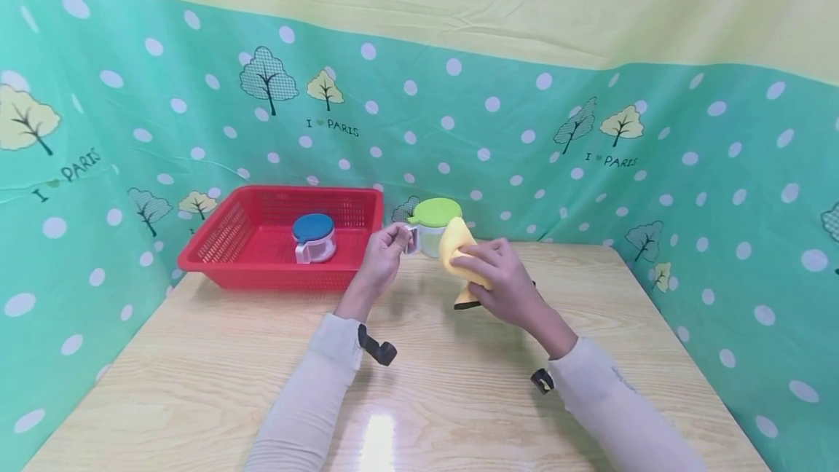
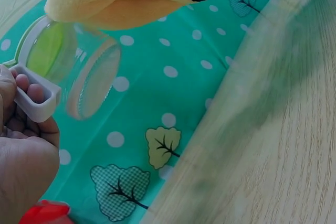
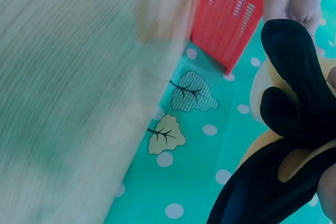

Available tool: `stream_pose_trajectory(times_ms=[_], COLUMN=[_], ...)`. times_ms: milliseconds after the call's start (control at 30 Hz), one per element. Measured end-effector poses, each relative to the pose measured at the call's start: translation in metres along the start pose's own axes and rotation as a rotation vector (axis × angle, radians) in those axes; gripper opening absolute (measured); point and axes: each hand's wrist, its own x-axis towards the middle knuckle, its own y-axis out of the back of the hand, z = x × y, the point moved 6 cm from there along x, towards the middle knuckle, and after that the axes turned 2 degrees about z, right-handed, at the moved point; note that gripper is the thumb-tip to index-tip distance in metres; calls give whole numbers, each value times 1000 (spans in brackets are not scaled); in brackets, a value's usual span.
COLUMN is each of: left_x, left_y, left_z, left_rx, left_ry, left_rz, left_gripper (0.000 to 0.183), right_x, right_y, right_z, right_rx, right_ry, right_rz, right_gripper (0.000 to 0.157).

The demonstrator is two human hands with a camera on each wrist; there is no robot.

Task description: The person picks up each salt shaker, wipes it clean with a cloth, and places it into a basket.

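Observation:
My left hand grips the white handle of a clear seasoning jar with a green lid. In the left wrist view the jar is tilted, and its ridged base faces right. My right hand holds a bunched, soft yellow cloth against the jar's right side. The cloth has a black side, which hangs in loose folds in the right wrist view. Part of the jar is hidden behind the cloth in the head view.
A red plastic basket stands at the back left of the wooden table. Inside it is a similar jar with a blue lid. A green dotted curtain hangs behind the table and along both sides.

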Motion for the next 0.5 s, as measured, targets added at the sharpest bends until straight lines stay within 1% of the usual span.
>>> stream_pose_trajectory(times_ms=[200, 333, 500], left_x=[1, 0, 0], left_y=[1, 1, 1], left_z=[-1, 0, 0], left_rx=[12, 13, 21], left_ry=[-7, -4, 16], left_rz=[11, 13, 0], left_gripper=[24, 25, 24], right_x=[4, 3, -1], right_y=[-7, -11, -13], right_z=[-12, -12, -9], right_rx=[-96, -201, -309], right_ry=[73, 104, 125], right_rz=[-71, -119, -138], right_gripper=[57, 62, 65])
